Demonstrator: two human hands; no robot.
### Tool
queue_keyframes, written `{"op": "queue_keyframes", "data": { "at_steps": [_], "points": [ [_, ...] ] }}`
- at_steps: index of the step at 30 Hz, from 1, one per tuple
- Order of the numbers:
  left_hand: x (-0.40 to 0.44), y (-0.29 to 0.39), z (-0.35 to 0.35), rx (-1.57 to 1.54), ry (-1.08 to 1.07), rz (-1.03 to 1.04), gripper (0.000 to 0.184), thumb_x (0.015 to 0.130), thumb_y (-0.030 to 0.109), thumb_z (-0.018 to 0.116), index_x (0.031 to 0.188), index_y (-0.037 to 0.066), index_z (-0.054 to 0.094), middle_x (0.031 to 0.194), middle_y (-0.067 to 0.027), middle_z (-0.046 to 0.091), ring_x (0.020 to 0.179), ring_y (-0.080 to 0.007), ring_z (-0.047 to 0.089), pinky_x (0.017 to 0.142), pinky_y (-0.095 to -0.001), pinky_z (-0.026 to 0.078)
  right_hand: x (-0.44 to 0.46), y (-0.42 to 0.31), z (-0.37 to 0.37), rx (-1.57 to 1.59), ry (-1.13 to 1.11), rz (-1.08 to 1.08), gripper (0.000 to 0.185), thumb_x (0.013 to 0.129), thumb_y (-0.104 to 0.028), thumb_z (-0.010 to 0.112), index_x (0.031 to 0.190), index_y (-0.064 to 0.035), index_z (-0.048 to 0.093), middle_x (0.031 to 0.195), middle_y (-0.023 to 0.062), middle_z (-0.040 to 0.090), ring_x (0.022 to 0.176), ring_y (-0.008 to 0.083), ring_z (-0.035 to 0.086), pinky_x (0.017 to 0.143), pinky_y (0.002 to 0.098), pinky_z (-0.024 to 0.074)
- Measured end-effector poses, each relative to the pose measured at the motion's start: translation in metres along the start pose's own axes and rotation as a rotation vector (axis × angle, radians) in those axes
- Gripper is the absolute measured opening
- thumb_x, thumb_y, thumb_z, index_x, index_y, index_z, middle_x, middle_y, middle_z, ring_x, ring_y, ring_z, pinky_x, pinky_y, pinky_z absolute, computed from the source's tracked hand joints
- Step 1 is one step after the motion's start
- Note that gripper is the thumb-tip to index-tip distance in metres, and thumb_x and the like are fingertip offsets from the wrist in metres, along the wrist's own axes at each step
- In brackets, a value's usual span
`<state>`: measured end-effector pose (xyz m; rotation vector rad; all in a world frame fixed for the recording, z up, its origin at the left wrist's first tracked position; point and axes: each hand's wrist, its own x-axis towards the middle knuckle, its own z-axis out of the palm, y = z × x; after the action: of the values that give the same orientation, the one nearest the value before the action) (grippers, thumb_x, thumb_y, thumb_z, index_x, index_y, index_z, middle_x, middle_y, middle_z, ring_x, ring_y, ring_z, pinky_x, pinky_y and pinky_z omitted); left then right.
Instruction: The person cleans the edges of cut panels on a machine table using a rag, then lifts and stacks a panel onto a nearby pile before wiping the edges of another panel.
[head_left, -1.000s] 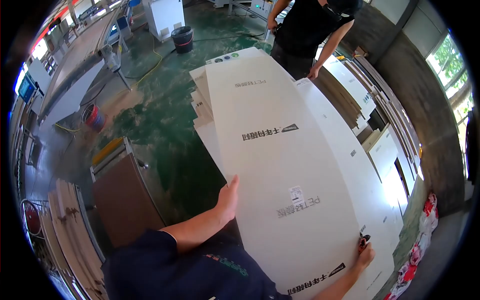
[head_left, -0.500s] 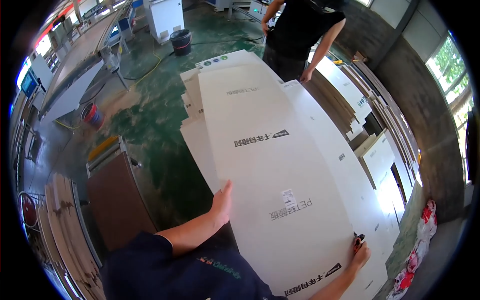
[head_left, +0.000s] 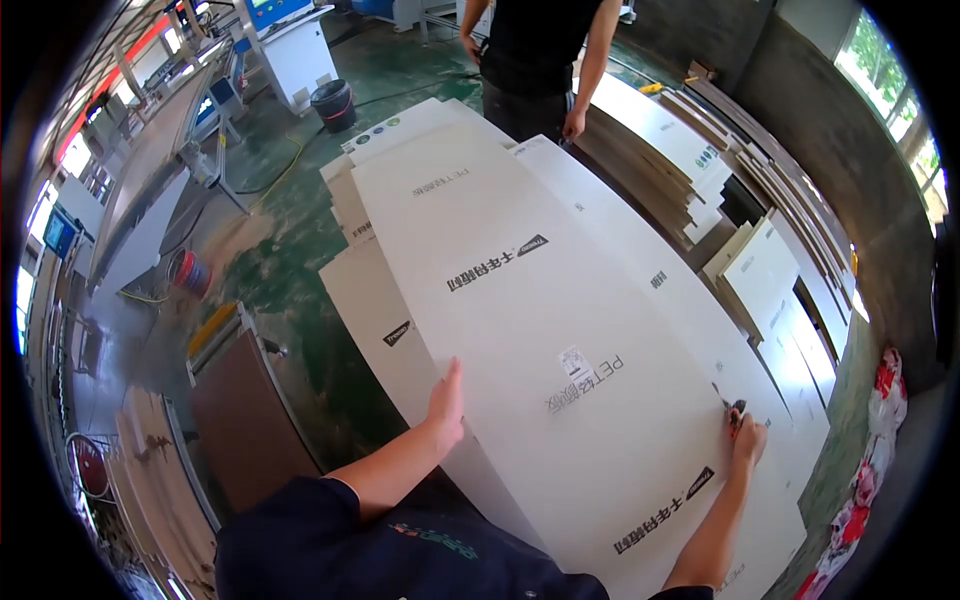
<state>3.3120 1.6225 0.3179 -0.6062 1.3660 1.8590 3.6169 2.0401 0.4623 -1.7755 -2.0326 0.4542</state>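
Observation:
A long white board (head_left: 520,330) with printed black lettering and a small label lies on top of a stack of similar boards. My left hand (head_left: 447,408) grips its left edge, thumb on the upper face and the other fingers mostly hidden. Near the right edge, my right hand (head_left: 750,440) is closed around a small black-and-orange hand tool (head_left: 736,412). A thin tip on the tool points up and left; its exact kind is too small to make out. Beneath, a lower board (head_left: 362,305) sticks out on the left.
A co-worker (head_left: 545,60) stands at the far end of the stack. More boards (head_left: 765,270) are piled on the right. On the left are a brown panel (head_left: 250,410) on a frame, a red bucket (head_left: 188,273) and a black bucket (head_left: 333,105).
The top board has shifted right against the lower one, baring a printed logo on the left. My right hand has moved forward with the tool. The whole view has turned somewhat.

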Motion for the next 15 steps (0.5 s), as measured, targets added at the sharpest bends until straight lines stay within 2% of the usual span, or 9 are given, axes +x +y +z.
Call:
{"op": "queue_keyframes", "data": {
  "at_steps": [3, 4, 6, 9, 12, 14, 15],
  "points": [
    [0.003, -0.006, 0.018, 0.007, -0.002, -0.018, 0.090, 0.093, 0.066, 0.050, 0.148, -0.003, 0.031, 0.142, -0.0157, 0.047, 0.127, -0.0280, 0.050, 0.105, -0.0464, 0.040, 0.034, 0.011, 0.018, -0.064, 0.021, -0.049, 0.050, 0.083, -0.036, 0.053, 0.062, 0.0088, 0.058, 0.055, 0.0193, 0.054, 0.052, 0.0299, 0.051, 0.058, 0.0451, 0.0410],
    [0.003, -0.008, 0.024, 0.033, 0.011, -0.011, 0.089, 0.093, 0.066, 0.049, 0.147, -0.003, 0.033, 0.142, -0.0159, 0.047, 0.126, -0.0280, 0.050, 0.104, -0.0463, 0.041, 0.044, 0.012, 0.021, -0.134, 0.001, -0.045, 0.047, 0.083, -0.037, 0.051, 0.067, 0.0039, 0.067, 0.061, 0.0218, 0.062, 0.061, 0.0361, 0.061, 0.065, 0.0472, 0.0454],
    [0.005, -0.009, 0.037, 0.086, 0.028, 0.004, 0.087, 0.094, 0.067, 0.047, 0.144, -0.004, 0.038, 0.141, -0.0161, 0.047, 0.125, -0.0278, 0.050, 0.102, -0.0463, 0.042, 0.062, 0.013, 0.028, -0.160, -0.024, -0.022, 0.046, 0.084, -0.037, 0.052, 0.070, 0.0035, 0.068, 0.062, 0.0221, 0.062, 0.062, 0.0371, 0.061, 0.065, 0.0471, 0.0458],
    [0.030, -0.026, 0.031, 0.202, -0.012, 0.027, 0.087, 0.095, 0.069, 0.041, 0.141, -0.005, 0.042, 0.125, -0.0189, 0.059, 0.107, -0.0284, 0.062, 0.087, -0.0425, 0.052, 0.085, 0.007, 0.034, -0.194, 0.048, -0.102, 0.047, 0.086, -0.036, 0.051, 0.068, 0.0042, 0.066, 0.062, 0.0210, 0.063, 0.062, 0.0387, 0.064, 0.066, 0.0467, 0.0481],
    [-0.003, 0.023, -0.004, 0.775, -0.049, -0.079, 0.083, 0.096, 0.070, 0.036, 0.128, -0.005, 0.049, 0.094, -0.0200, 0.067, 0.069, -0.0261, 0.067, 0.059, -0.0361, 0.054, 0.092, 0.002, 0.021, -0.075, 0.096, -0.171, 0.047, 0.090, -0.034, 0.048, 0.071, 0.0048, 0.066, 0.063, 0.0185, 0.065, 0.060, 0.0353, 0.066, 0.061, 0.0439, 0.0502],
    [0.002, 0.044, -0.055, 0.717, -0.014, -0.052, 0.075, 0.097, 0.068, 0.032, 0.108, -0.003, 0.054, 0.068, -0.0168, 0.063, 0.041, -0.0215, 0.054, 0.039, -0.0323, 0.043, 0.070, -0.027, 0.004, 0.059, 0.068, -0.145, 0.045, 0.093, -0.031, 0.046, 0.075, 0.0050, 0.066, 0.063, 0.0166, 0.066, 0.058, 0.0314, 0.067, 0.056, 0.0408, 0.0515],
    [-0.013, 0.059, -0.069, 0.667, -0.002, 0.040, 0.068, 0.099, 0.065, 0.032, 0.092, 0.001, 0.053, 0.065, -0.0150, 0.061, 0.040, -0.0179, 0.051, 0.038, -0.0310, 0.040, 0.072, -0.012, 0.009, 0.140, -0.029, -0.069, 0.042, 0.095, -0.030, 0.046, 0.084, 0.0049, 0.068, 0.063, 0.0147, 0.067, 0.055, 0.0249, 0.066, 0.050, 0.0355, 0.0513]
  ]
}}
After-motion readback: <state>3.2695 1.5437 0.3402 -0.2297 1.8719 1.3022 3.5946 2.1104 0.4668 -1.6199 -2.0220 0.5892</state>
